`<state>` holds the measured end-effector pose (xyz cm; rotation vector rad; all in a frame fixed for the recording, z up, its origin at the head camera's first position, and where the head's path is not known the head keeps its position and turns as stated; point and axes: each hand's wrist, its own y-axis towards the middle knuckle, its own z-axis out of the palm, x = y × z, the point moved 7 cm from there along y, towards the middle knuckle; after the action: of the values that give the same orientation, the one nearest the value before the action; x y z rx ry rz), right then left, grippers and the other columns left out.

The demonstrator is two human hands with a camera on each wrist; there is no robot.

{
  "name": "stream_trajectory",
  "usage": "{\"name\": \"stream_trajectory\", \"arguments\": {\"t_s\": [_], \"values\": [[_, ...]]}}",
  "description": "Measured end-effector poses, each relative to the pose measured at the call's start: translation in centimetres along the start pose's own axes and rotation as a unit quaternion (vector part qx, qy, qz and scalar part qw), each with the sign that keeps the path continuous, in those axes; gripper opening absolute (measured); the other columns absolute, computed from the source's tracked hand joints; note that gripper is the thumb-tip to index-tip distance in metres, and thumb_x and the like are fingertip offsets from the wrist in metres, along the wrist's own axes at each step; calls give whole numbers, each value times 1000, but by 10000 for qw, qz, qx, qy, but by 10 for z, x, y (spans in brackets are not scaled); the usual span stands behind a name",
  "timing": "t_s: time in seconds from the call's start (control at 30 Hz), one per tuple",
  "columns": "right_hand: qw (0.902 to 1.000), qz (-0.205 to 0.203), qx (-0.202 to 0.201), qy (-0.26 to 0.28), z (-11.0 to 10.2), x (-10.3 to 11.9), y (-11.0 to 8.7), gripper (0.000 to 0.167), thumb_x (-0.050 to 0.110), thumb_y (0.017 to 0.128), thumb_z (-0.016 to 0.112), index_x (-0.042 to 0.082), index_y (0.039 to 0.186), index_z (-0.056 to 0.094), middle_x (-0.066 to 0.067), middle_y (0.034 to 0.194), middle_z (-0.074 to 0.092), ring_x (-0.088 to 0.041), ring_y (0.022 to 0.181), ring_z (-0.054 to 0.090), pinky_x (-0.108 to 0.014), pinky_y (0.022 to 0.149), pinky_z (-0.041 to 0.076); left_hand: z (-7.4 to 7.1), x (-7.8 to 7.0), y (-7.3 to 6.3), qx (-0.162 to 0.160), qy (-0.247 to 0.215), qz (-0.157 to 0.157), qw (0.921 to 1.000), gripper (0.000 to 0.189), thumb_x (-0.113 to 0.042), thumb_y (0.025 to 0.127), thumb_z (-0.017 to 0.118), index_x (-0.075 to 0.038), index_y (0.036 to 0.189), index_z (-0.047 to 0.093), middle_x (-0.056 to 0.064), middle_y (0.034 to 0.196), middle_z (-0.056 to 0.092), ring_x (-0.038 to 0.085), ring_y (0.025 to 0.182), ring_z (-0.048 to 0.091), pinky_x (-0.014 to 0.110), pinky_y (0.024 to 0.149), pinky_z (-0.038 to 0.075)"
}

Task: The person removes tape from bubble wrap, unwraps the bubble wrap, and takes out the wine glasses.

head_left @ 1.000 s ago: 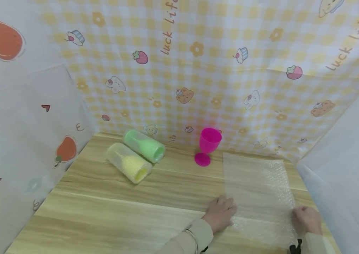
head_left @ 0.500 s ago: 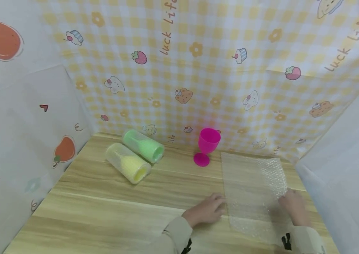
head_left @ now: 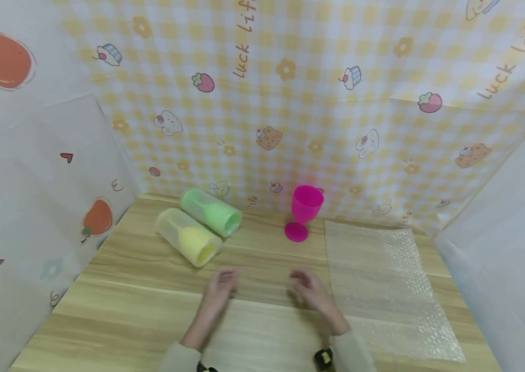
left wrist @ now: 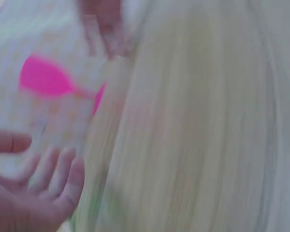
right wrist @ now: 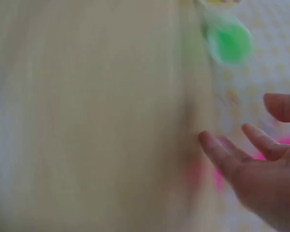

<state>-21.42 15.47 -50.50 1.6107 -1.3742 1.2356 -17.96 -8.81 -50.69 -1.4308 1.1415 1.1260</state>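
Observation:
My left hand (head_left: 219,290) is over the wooden table, just in front of a yellow goblet (head_left: 193,242) wrapped in bubble wrap; its fingers are relaxed and hold nothing. To its right, my right hand (head_left: 311,290) also holds nothing, fingers loosely spread in the right wrist view. A bare pink goblet (head_left: 307,204) stands upright behind the right hand, near the back wall. Flat on the table to the right lies a sheet of bubble wrap (head_left: 374,279). A green goblet (head_left: 213,213), wrapped as well, lies on its side behind the yellow one.
The wooden tabletop (head_left: 118,305) runs up to a yellow checked cloth (head_left: 225,119) with printed cartoons at the back. White cloth walls (head_left: 25,206) close off the left and right sides.
Both hands have left the bubble wrap sheet and swung left to the middle of the table. The sheet now lies spread flat, its near right corner uncovered. The goblets have not moved.

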Motion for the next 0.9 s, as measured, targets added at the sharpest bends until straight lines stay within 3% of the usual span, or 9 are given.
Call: {"name": "stream_trajectory", "arguments": {"t_s": [0.1,0.2,0.33,0.43,0.57,0.7,0.9], "values": [[9961,244,447,720,42,1,11,43,13,94,52,-7,131,42,-26,129,50,-36,119,48,-36,95,45,-42,13,-1,-976,-743,-743,9897,33,-8,91,48,3,121,39,13,109,49,14,84,52,23,70,51],[9890,393,834,1152,81,9,23,50,20,95,51,-4,136,36,-23,136,43,-35,125,42,-41,102,40,-72,22,1,-1284,-990,-1026,9814,43,-18,96,43,4,129,26,12,113,41,16,92,49,18,74,51],[9823,565,1174,1348,124,23,40,68,36,92,56,4,144,26,-19,144,35,-34,131,36,-48,109,32,-85,28,14,-953,-936,-1205,9837,70,-44,97,37,6,140,13,24,131,34,26,110,46,19,81,51],[9800,672,1262,1384,147,33,53,84,49,86,59,12,148,17,-18,150,25,-35,135,30,-52,110,28,-85,25,26,-633,-708,-1187,9884,80,-55,95,32,9,140,18,27,136,33,30,112,46,23,82,53],[9816,705,1285,1228,166,43,67,90,55,84,58,22,150,7,-16,154,14,-37,138,23,-60,107,28,-86,19,41,-448,-453,-1127,9916,78,-58,94,29,10,132,32,18,114,47,22,95,51,25,78,55],[9866,525,1228,934,177,50,73,89,52,85,58,27,150,3,-16,154,12,-40,139,20,-62,104,31,-88,17,47,-370,-291,-1262,9909,74,-59,93,33,8,124,39,5,95,46,13,82,48,20,69,56],[9906,269,1018,869,182,55,74,94,51,83,62,19,149,3,-17,153,16,-40,138,23,-58,104,35,-85,19,45,-141,-313,-1453,9888,63,-56,93,39,3,112,42,2,91,44,11,81,45,19,70,53]]}}
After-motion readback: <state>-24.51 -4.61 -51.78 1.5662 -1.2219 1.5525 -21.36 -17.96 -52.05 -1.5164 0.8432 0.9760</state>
